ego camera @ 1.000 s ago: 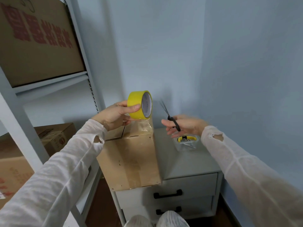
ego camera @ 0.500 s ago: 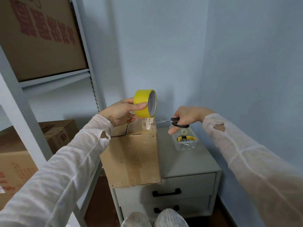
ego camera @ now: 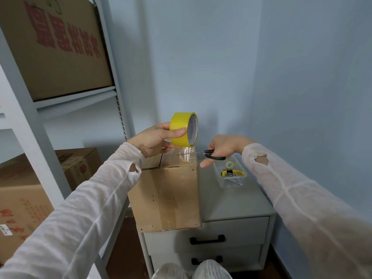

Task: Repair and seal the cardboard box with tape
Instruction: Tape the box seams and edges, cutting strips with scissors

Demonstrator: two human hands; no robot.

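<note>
A brown cardboard box stands on a grey drawer cabinet. My left hand grips a yellow tape roll held above the box's top far edge. A clear strip of tape runs from the roll down to the box top. My right hand holds black-handled scissors, fingers through the loops. The blades point left and reach across the strip just below the roll.
A clear plastic tray with yellow-handled pliers, a small tape roll and nails sits on the cabinet, right of the box. A grey metal shelf with several cardboard boxes stands at left. Blue walls close the corner behind and right.
My right hand brought the scissors from upright beside the tray down and leftwards, blades now at the tape strip. The left hand kept the roll raised over the box.
</note>
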